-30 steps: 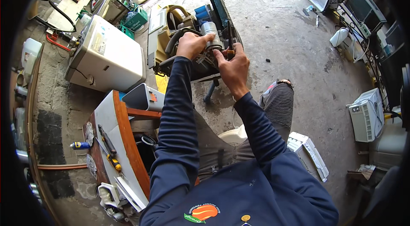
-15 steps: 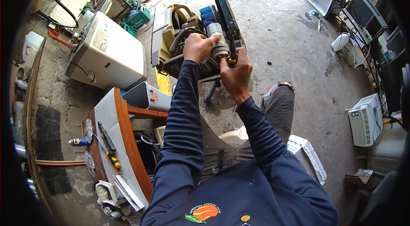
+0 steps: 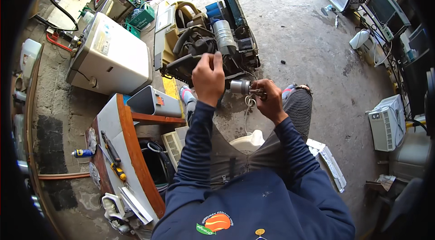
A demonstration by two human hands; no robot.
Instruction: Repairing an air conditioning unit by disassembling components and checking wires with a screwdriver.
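Note:
A beige machine with its shell off [image 3: 165, 43] stands before me, dark parts and cables exposed. Inside it lies a large silver cylinder [image 3: 224, 35], beside blue cylinders [image 3: 215, 12]. My right hand [image 3: 269, 100] is closed around a short silver metal cylinder with a darker end [image 3: 239, 87], held by that end, just in front of the machine. Dark bits show between the fingers; I cannot make out what they are. My left hand [image 3: 209, 78] hovers over the machine's near edge, fingers curled and thumb pointing up; whatever it may hold is hidden.
At the left stands a white appliance [image 3: 113, 52]; nearer is a wood-edged bench [image 3: 129, 149] bearing pliers and a yellow-handled tool [image 3: 118, 172]. A grey bin [image 3: 152, 101] sits behind the bench. A pale cord [image 3: 248, 104] hangs between my knees. Old appliances line the right side.
Both hands have drawn back from the large silver cylinder. My right hand has come down and right with the short metal cylinder, now apart from the machine.

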